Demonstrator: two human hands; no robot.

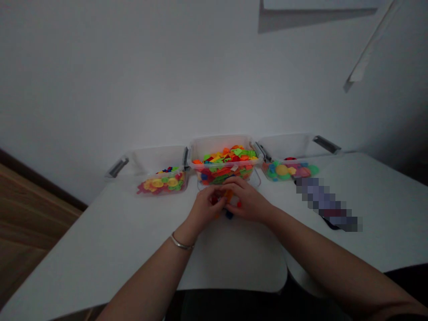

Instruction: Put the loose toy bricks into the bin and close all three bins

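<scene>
- Left hand: fingers curled inward and narrow, close against the right hand. Whether it grips anything cannot be confirmed. A metal bangle sits on the wrist.
- Right hand: fingers arched over and narrow, just beside the left hand. Grip cannot be confirmed.
- Small plastic pieces: red, orange and blue, at and beneath both hands, just in front of the middle bin. Shapes are partly hidden.
- White table: supports all items listed here.
- Blurred object: lies right of the hands, near the right bin. Cannot be identified.
- Middle clear plastic bin: heaped with bright orange, green, red and yellow pieces.
- Left clear plastic bin: touching the middle bin; holds yellow, green and pink pieces, with some blue and red.
- Right clear plastic bin: touching the middle bin; holds green, yellow, pink and blue pieces.
- White wall: stands directly behind the table.
</scene>
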